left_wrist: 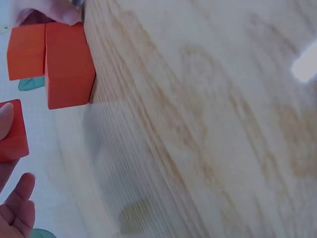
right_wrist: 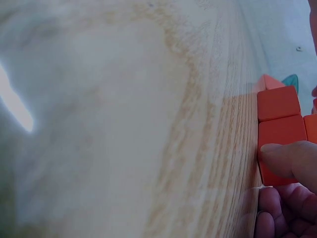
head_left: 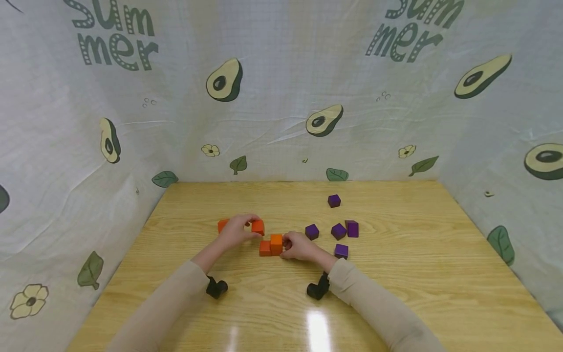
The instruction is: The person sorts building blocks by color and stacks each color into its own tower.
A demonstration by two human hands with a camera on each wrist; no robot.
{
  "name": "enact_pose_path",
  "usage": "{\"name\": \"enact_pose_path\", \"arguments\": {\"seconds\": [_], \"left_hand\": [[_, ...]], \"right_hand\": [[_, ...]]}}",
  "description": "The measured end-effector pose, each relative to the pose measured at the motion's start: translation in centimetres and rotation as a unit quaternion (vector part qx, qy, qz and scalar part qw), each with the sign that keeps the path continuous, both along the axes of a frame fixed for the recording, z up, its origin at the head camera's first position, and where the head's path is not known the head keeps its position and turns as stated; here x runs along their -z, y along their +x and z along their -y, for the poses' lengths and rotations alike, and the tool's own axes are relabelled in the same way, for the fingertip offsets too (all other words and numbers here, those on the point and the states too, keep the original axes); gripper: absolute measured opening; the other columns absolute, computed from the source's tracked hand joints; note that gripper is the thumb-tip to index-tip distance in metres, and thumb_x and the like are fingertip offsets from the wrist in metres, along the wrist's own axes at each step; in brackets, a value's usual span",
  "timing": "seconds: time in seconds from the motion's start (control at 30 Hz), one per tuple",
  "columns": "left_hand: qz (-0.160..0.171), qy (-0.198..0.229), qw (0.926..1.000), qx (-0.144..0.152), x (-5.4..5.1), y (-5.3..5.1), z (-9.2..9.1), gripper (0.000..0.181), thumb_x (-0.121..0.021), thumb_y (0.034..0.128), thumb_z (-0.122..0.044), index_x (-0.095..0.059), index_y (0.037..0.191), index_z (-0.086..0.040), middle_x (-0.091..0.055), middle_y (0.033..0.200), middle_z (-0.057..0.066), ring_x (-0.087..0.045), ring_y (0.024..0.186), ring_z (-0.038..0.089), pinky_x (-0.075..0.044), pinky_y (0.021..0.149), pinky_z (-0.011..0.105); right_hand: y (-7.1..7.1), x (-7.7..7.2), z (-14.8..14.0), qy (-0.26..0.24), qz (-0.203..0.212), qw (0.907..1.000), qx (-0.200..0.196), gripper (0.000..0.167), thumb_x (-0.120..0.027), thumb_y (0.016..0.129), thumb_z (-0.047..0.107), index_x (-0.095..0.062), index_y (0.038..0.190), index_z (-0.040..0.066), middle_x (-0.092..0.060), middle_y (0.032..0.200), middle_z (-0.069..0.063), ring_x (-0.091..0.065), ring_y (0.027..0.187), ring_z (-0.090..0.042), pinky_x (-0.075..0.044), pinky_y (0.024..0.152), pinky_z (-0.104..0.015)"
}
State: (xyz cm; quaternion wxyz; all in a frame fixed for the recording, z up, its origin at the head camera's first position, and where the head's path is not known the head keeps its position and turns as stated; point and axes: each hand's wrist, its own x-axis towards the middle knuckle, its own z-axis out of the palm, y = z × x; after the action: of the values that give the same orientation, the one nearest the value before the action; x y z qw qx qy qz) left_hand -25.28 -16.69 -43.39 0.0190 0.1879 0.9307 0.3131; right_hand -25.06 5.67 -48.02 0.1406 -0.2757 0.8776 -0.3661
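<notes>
My left hand (head_left: 235,232) holds an orange cube (head_left: 257,227) just above the table, its thumb lying across the near face in the left wrist view. To its right stand small orange blocks: a lower left block (left_wrist: 70,74), a lower right block (right_wrist: 282,148) and an upper block (head_left: 276,239) on top of the right one. My right hand (head_left: 300,246) grips the lower right block from the right, with the thumb on its near face and the other fingers curled; the far fingertips are hidden. Another orange block (head_left: 223,225) lies partly hidden behind the left hand.
Several purple blocks lie right of the right hand, among them one purple block (head_left: 341,251) close to the right wrist and another purple block (head_left: 334,201) farther back. A printed cloth (head_left: 272,146) hangs behind the wooden table (head_left: 396,274). Black wrist cameras sit below both wrists.
</notes>
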Motion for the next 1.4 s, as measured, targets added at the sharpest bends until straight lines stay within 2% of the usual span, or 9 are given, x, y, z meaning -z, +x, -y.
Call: {"name": "enact_pose_path", "arguments": {"seconds": [0.13,0.37,0.6,0.9,1.17,1.4], "left_hand": [[0.01,-0.007,0.9999,0.007,0.0,0.9,0.0,0.037,-0.074,0.0771,-0.02,-0.062,0.112,-0.01,-0.064,0.106,0.005,-0.056,0.097,0.028,-0.046,0.083,0.04],[0.013,-0.007,0.9998,0.012,0.2,2.1,-0.4,0.035,-0.074,0.0764,-0.019,-0.063,0.109,-0.013,-0.064,0.107,0.003,-0.056,0.095,0.022,-0.046,0.082,0.038],[0.023,0.006,0.9994,0.026,1.0,2.3,-0.4,0.034,-0.073,0.0772,-0.022,-0.063,0.109,-0.013,-0.064,0.103,0.0,-0.055,0.094,0.021,-0.046,0.081,0.038],[0.032,-0.011,0.9994,0.006,1.9,2.2,-1.1,0.035,-0.074,0.0769,-0.022,-0.063,0.11,-0.016,-0.062,0.104,0.001,-0.053,0.094,0.02,-0.045,0.081,0.038],[0.03,0.002,0.9994,0.014,2.0,2.4,-1.4,0.036,-0.073,0.0779,-0.02,-0.062,0.112,-0.014,-0.062,0.106,0.002,-0.053,0.095,0.021,-0.045,0.082,0.039],[0.01,0.0,0.9997,0.024,1.9,2.5,-1.3,0.039,-0.071,0.0795,-0.026,-0.06,0.115,-0.011,-0.061,0.103,0.003,-0.052,0.092,0.021,-0.045,0.079,0.038]], "right_hand": [[0.0,0.0,0.0,-0.002,-0.003,1.0,-0.003,0.029,-0.073,0.075,0.011,-0.062,0.099,-0.002,-0.058,0.084,-0.003,-0.051,0.072,-0.012,-0.045,0.068,-0.025],[0.0,0.1,0.0,0.001,-0.006,1.0,0.002,0.028,-0.073,0.075,0.011,-0.062,0.097,-0.001,-0.057,0.082,-0.003,-0.05,0.071,-0.011,-0.044,0.067,-0.024],[0.0,0.1,0.0,0.0,-0.007,1.0,0.002,0.027,-0.074,0.075,0.012,-0.063,0.096,0.0,-0.057,0.082,-0.003,-0.05,0.071,-0.011,-0.044,0.066,-0.024],[-0.1,0.1,0.0,0.005,-0.005,1.0,0.004,0.025,-0.073,0.075,0.011,-0.062,0.095,0.001,-0.056,0.08,-0.002,-0.049,0.069,-0.011,-0.043,0.065,-0.024],[-0.1,0.0,-0.1,0.001,0.002,1.0,0.006,0.026,-0.073,0.075,0.011,-0.062,0.096,0.001,-0.056,0.081,-0.002,-0.049,0.07,-0.011,-0.043,0.066,-0.024],[-0.1,0.0,0.0,0.001,0.002,1.0,0.006,0.026,-0.073,0.075,0.011,-0.062,0.096,0.001,-0.056,0.08,-0.002,-0.049,0.069,-0.011,-0.043,0.065,-0.024]]}}
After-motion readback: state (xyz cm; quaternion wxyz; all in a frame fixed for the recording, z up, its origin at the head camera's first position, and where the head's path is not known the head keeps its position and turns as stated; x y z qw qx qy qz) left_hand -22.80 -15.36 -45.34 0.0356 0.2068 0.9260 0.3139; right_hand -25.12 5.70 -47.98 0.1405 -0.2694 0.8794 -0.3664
